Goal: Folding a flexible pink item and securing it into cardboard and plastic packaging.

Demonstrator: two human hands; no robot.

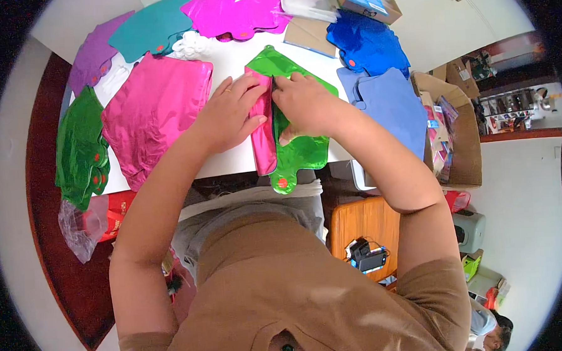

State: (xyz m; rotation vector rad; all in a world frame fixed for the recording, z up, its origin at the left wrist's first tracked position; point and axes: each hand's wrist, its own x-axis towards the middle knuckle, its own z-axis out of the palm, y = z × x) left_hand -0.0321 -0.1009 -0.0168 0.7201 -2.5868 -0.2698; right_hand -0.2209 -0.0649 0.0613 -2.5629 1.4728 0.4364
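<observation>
A flat green foil balloon (311, 152) lies on the white table before me, its rounded tail with a red dot reaching past the near edge. Along its left side lies a narrow folded strip of pink foil (264, 152). My left hand (231, 115) rests on this strip from the left, fingers stretched out and thumb apart. From the right, my right hand (306, 105) touches the strip's right edge with its fingertips; its thumb lies apart on the green foil. The undersides of both hands are hidden. Left of them is a pink foil stack (156, 115).
More flat foil pieces ring the table (230, 168): green (82, 149), purple (94, 55), teal (146, 27), magenta (236, 11), dark blue (369, 43) and pale blue (394, 108). White ribbon (191, 46) lies behind. A filled cardboard box (464, 136) stands right, a wooden stool (364, 219) below.
</observation>
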